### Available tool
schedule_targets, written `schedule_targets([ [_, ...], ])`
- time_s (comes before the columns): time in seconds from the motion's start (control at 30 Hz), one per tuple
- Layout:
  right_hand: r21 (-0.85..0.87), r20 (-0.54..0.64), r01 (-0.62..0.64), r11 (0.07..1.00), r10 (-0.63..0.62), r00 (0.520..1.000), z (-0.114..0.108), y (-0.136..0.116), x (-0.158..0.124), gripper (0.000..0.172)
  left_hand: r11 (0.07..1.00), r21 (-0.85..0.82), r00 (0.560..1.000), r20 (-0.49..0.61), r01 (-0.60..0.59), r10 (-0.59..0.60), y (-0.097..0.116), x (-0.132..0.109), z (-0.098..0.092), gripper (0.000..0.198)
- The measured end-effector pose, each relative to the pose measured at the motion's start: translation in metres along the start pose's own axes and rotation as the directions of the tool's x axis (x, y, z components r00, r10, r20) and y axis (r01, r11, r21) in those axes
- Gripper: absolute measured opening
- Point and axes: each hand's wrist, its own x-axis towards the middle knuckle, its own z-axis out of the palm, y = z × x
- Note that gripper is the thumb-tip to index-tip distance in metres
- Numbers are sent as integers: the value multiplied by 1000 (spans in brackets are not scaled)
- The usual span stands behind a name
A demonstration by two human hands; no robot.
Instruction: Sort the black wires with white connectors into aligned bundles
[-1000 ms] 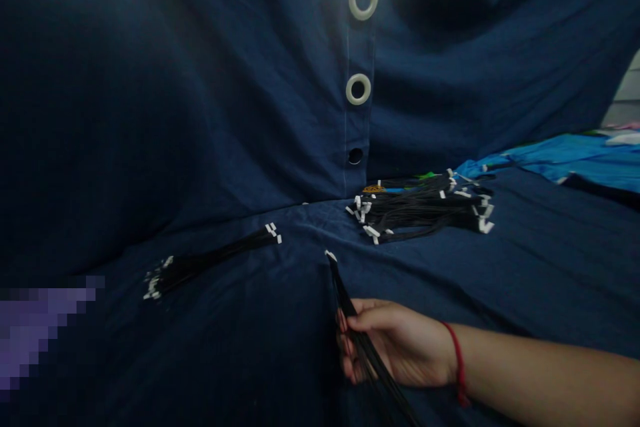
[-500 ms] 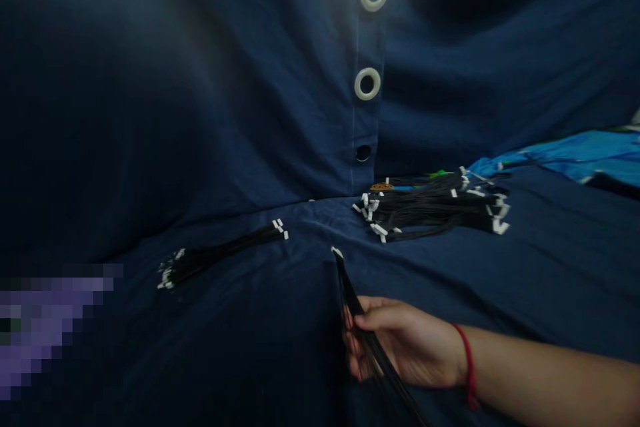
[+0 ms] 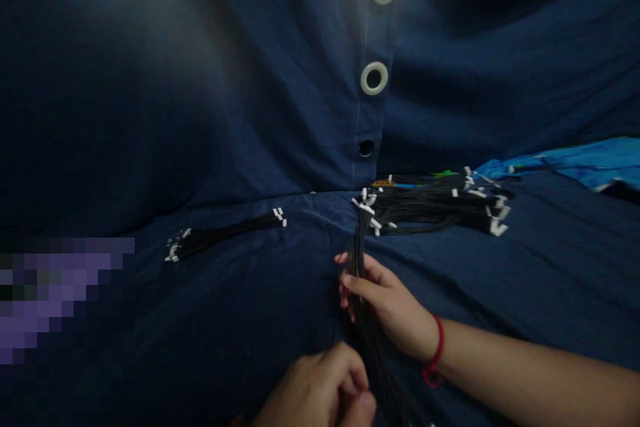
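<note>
My right hand (image 3: pixel 383 293), with a red string round its wrist, is wrapped around a bundle of black wires (image 3: pixel 359 240). White end pieces tip the bundle's upper end; its lower part runs down past the bottom of the view. Beside the bundle's left edge, my left hand (image 3: pixel 325 383) is closed with curled fingers. Anything inside those fingers is hidden. Just behind the held bundle lies a pile of black wires (image 3: pixel 425 210) with white ends. Off to the left rests a separate, thinner black wire bundle (image 3: pixel 225 233), also white-tipped at both ends.
Dark blue cloth (image 3: pixel 215 320) covers the surface and rises behind as a curtain with pale rings (image 3: pixel 374 78). Bright blue fabric (image 3: pixel 575 160) lies at the right. An orange-brown patterned item (image 3: pixel 383 183) peeks out behind the pile. A pixelated purple patch (image 3: pixel 60 293) is at left.
My left hand has come into view from the bottom. My right hand has moved up and slightly left with the wires, now more upright, their tips overlapping the pile's left end.
</note>
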Motion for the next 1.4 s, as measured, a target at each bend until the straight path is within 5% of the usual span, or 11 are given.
schedule_targets([
  [0.1, -168, -38, 87, 982, -95, 995, 2, -1, -3, 28, 990, 44, 990, 33, 138, -139, 17, 10, -6, 5],
  [0.23, -327, -6, 164, 931, -176, 984, 4, -3, -9, 33, 981, 60, 983, 21, 183, -184, 23, 12, -5, 9],
  [0.4, -434, 167, 211, 876, -152, 974, 7, -10, -19, 37, 847, -402, 930, 35, 349, -366, 5, 19, 2, 22],
  [0.53, -461, 300, 264, 847, -131, 945, 8, -16, -24, 33, 717, -618, 927, 49, 321, -373, -2, 27, -3, 23],
  [0.63, -430, 320, 192, 882, -50, 946, 8, -15, -24, 37, 707, -642, 909, -38, 297, -416, -2, 30, -11, 25],
  [0.77, -370, 332, 49, 928, 83, 940, 7, -9, -20, 36, 631, -715, 818, -147, 301, -556, -7, 33, -19, 28],
  [1.07, -364, 265, -87, 927, 192, 945, 4, -3, -11, 33, 410, -890, 701, -162, 201, -695, -25, 40, -27, 26],
  [1.13, -387, 255, -59, 920, 169, 952, 3, -3, -12, 31, 375, -908, 720, -134, 186, -681, -27, 38, -28, 25],
  [1.23, -403, 248, -24, 915, 135, 959, 1, -5, -14, 27, 344, -926, 808, -83, 153, -584, -25, 34, -27, 29],
  [1.4, -461, 209, 60, 885, 42, 977, 2, -4, -15, 22, 522, -831, 941, 7, 193, -337, -20, 27, -24, 27],
])
